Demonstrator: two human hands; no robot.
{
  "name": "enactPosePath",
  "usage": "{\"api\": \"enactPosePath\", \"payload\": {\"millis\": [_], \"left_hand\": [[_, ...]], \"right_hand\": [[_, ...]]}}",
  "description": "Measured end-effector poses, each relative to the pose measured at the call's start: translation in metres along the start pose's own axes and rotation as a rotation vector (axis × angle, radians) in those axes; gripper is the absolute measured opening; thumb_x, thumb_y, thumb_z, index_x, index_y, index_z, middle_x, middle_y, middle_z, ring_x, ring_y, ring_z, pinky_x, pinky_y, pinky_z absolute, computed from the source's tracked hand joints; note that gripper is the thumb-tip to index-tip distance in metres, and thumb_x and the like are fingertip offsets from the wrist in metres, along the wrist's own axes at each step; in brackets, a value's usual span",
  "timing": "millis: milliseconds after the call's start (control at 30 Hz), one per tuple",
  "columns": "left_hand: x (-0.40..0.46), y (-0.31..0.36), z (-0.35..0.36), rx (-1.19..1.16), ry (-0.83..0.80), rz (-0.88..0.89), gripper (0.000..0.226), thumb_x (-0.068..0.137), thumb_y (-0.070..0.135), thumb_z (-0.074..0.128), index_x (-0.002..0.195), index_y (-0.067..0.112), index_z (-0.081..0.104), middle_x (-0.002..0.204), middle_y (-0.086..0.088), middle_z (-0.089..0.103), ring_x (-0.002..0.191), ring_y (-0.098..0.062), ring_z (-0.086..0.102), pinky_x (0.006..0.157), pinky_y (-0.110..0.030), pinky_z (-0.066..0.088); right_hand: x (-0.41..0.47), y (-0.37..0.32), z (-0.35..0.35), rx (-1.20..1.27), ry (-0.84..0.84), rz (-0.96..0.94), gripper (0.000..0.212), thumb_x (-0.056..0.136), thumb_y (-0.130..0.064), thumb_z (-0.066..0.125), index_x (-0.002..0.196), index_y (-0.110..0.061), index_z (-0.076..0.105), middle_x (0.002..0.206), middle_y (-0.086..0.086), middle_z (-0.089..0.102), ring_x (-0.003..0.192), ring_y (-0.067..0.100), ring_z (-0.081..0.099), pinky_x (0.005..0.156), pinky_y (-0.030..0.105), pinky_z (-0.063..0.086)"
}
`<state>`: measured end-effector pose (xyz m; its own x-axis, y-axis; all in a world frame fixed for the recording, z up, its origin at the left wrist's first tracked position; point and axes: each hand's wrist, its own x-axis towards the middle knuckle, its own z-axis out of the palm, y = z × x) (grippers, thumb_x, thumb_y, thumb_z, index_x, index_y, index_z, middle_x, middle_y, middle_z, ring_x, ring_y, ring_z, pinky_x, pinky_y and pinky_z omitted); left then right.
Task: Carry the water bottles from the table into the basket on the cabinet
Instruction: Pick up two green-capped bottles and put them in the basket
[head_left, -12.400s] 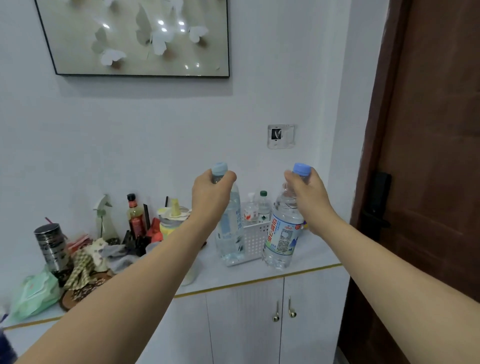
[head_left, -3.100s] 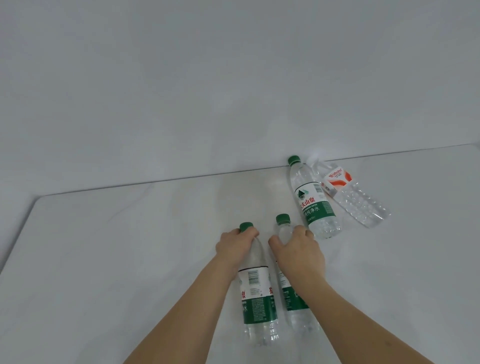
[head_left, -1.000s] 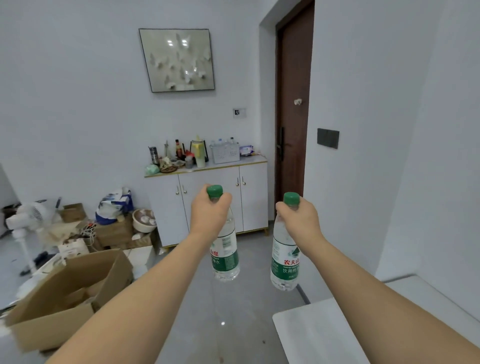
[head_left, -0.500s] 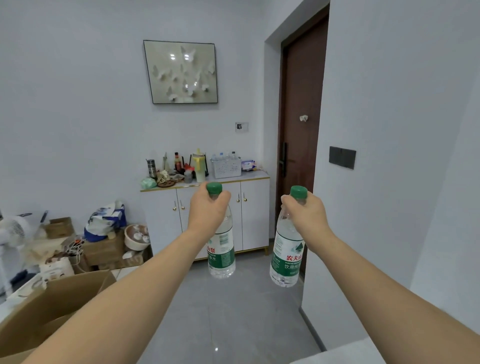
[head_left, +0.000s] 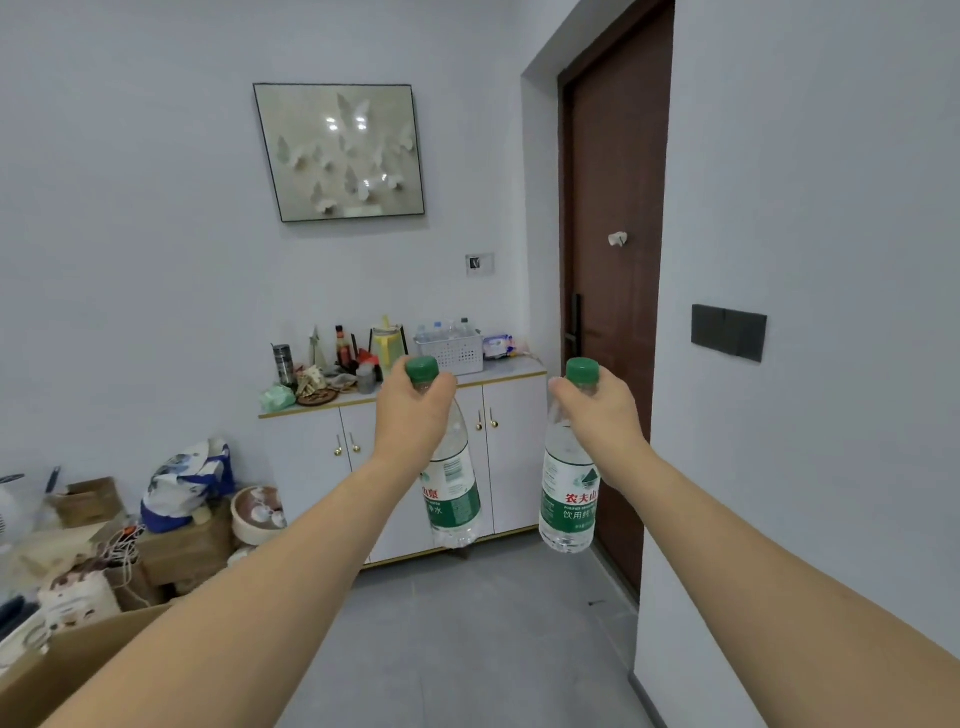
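My left hand (head_left: 413, 413) grips the neck of a clear water bottle (head_left: 454, 491) with a green cap and green label, which hangs down in front of me. My right hand (head_left: 602, 415) holds a second green-capped water bottle (head_left: 569, 499) the same way. Both are held out at chest height. Across the room, a white perforated basket (head_left: 452, 351) stands on the white cabinet (head_left: 511, 447), with several bottles standing inside it. The table is out of view.
Cabinet top left of the basket is crowded with a yellow jug (head_left: 385, 340), sauce bottle, metal can and cloths. A brown door (head_left: 615, 270) is right of the cabinet, a white wall corner (head_left: 675, 467) close on my right. Cardboard boxes (head_left: 78, 670) and bags fill the left floor; grey floor lies ahead.
Over the last second the view has swung away from the table and closed in on the cabinet. Both hands keep the same grip on their bottles.
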<state>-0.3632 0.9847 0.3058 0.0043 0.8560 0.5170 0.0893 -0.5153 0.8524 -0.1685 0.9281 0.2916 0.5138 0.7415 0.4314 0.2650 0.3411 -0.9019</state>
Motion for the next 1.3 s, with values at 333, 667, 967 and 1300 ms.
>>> {"api": "enactPosePath", "payload": {"millis": [333,667,967,1300], "left_hand": [[0.107,-0.092,-0.008,0.004,-0.019,-0.071,0.015,0.082,0.022,0.062,0.089,0.034,0.058,0.09,-0.006,0.07,0.084,-0.017,0.065,0.071,-0.027,0.048],[0.262,-0.16,-0.044,0.061,-0.003,0.011,0.009,0.084,0.017,0.062,0.092,0.013,0.062,0.082,-0.003,0.067,0.066,-0.003,0.058,0.064,-0.024,0.046],[0.345,-0.22,-0.034,0.024,-0.047,-0.048,0.008,0.086,0.016,0.061,0.095,0.017,0.06,0.09,-0.01,0.069,0.081,-0.017,0.061,0.067,-0.024,0.043],[0.472,-0.291,0.019,0.073,-0.046,-0.046,0.009,0.086,0.022,0.061,0.095,0.021,0.058,0.091,-0.008,0.07,0.08,-0.012,0.063,0.07,-0.028,0.045]], "right_hand": [[0.09,0.067,0.091,0.016,-0.14,0.023,0.027,0.083,-0.03,0.065,0.09,-0.004,0.06,0.074,0.0,0.058,0.067,0.011,0.054,0.066,0.03,0.044],[0.212,0.079,0.215,0.001,-0.164,0.001,0.006,0.083,-0.025,0.069,0.079,-0.026,0.065,0.063,-0.02,0.066,0.058,-0.01,0.06,0.05,0.004,0.041],[0.298,0.134,0.279,0.08,-0.192,0.187,0.01,0.086,-0.023,0.07,0.094,-0.023,0.065,0.082,-0.013,0.065,0.078,0.004,0.059,0.062,0.021,0.041],[0.439,0.209,0.324,0.016,-0.421,0.375,0.014,0.084,-0.017,0.073,0.092,-0.019,0.062,0.094,-0.003,0.063,0.083,0.012,0.051,0.08,0.027,0.037]]}}
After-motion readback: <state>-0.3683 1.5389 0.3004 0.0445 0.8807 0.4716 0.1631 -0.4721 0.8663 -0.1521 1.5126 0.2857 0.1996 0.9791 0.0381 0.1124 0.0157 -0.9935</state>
